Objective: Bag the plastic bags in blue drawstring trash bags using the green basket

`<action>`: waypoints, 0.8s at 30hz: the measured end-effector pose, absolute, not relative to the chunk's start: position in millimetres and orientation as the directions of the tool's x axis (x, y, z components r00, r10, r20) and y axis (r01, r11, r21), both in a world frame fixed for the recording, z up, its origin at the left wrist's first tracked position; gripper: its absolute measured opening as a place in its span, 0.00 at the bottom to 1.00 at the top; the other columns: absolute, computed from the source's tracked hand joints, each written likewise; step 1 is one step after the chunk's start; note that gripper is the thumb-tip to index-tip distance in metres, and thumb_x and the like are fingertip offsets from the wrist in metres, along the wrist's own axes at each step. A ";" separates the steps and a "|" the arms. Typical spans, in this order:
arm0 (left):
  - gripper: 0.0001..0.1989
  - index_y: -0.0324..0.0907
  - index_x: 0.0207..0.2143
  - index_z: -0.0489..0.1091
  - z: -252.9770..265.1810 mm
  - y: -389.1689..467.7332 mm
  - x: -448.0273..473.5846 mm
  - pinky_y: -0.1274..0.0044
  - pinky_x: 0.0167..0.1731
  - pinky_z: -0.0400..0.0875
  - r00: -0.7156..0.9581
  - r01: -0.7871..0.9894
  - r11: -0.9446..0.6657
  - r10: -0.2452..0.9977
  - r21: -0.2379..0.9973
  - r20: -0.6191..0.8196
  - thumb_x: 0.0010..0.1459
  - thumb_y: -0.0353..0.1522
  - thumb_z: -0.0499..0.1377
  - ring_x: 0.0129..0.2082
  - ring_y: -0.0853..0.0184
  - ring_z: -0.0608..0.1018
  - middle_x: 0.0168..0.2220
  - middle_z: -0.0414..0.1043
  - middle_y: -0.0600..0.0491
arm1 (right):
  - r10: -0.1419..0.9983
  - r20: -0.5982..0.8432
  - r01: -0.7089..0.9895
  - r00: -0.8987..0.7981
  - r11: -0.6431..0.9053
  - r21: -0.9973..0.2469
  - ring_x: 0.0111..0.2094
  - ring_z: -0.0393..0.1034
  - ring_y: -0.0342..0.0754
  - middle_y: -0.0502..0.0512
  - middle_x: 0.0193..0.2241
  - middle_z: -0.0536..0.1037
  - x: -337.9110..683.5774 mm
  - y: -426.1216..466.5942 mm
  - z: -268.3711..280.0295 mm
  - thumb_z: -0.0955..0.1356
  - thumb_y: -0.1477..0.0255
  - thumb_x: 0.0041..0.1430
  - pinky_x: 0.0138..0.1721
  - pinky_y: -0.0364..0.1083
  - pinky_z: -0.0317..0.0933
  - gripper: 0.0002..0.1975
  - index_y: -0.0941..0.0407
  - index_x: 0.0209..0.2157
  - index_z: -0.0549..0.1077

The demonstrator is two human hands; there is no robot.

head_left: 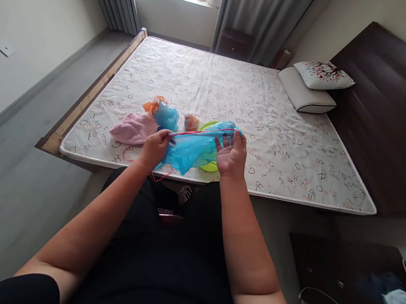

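Observation:
A thin blue plastic bag [187,155] with a red drawstring along its top edge is stretched between my hands. My left hand [155,148] is closed on the left end of that edge. At the right end, my right hand [233,157] grips the bag near the fingertips, its other fingers spread behind the film. A loop of red string [161,179] hangs below my left hand. Partly hidden behind the bag is a lime-green round basket [210,166]. Just left of my left hand lies a pink cloth item [133,129].
Beyond my hands on the mattress [282,153] are a crumpled blue bag [168,116], an orange bag [152,104] and a small wrapped bundle [191,121]. Two pillows [305,92] lie by the headboard [390,108]. A dark nightstand [327,260] with a white cable stands lower right.

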State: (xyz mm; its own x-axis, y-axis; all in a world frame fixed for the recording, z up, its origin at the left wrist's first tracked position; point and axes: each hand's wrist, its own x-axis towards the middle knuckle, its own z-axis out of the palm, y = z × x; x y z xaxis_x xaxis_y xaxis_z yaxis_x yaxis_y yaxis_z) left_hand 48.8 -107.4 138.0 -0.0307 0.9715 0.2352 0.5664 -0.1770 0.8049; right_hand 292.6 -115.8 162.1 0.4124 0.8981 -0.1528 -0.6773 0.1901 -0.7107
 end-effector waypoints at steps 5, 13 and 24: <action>0.13 0.42 0.48 0.82 145.9 -94.6 45.8 0.71 0.48 0.76 -0.038 0.580 -0.262 0.937 0.771 0.347 0.69 0.31 0.58 0.44 0.59 0.84 0.43 0.86 0.49 | 0.918 -0.073 -0.666 0.391 0.227 -0.710 0.46 0.82 0.46 0.47 0.43 0.84 317.1 -104.3 180.0 0.72 0.61 0.67 0.48 0.50 0.77 0.09 0.49 0.40 0.71; 0.09 0.43 0.42 0.79 194.1 -100.1 71.4 0.66 0.59 0.78 0.163 0.448 -0.614 0.771 0.650 0.616 0.72 0.33 0.58 0.54 0.60 0.85 0.52 0.85 0.45 | 0.934 0.059 -0.662 0.352 0.294 -0.689 0.38 0.78 0.44 0.43 0.40 0.83 357.0 -67.4 217.5 0.70 0.65 0.71 0.36 0.44 0.74 0.04 0.47 0.39 0.72; 0.16 0.43 0.52 0.79 177.9 -92.2 156.3 0.64 0.56 0.81 0.316 0.329 -0.369 0.910 0.869 0.267 0.73 0.43 0.61 0.54 0.56 0.84 0.56 0.81 0.42 | 0.995 0.072 -0.607 0.068 0.098 -0.789 0.53 0.81 0.52 0.51 0.45 0.87 377.6 -69.8 242.6 0.67 0.48 0.72 0.49 0.53 0.78 0.20 0.49 0.44 0.79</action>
